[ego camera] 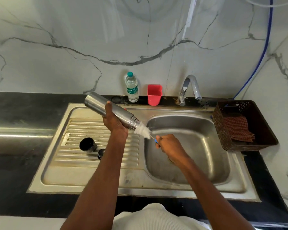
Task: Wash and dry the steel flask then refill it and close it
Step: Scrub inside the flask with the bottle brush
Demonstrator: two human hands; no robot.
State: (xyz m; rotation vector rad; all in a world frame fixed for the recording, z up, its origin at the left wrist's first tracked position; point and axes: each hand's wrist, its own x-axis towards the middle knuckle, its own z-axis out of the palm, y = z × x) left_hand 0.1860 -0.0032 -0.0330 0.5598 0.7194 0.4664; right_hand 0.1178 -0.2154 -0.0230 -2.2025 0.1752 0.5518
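My left hand (114, 121) grips the steel flask (96, 103) around its middle, tilted with its open threaded mouth pointing down-right over the sink's edge. White bristles of a bottle brush (144, 131) stick out of the mouth. My right hand (169, 146) is closed on the brush's blue handle just right of the bristles, above the basin. The flask's black cup lid (88, 145) and small black stopper (101, 153) lie on the ribbed drainboard.
A steel sink (189, 180) with drainboard sits in a black counter. At the back stand a plastic water bottle (131, 87), a red cup (154, 95) and the tap (189, 87), with no water running. A brown basket (266, 130) holding a checked cloth (238, 128) is at the right.
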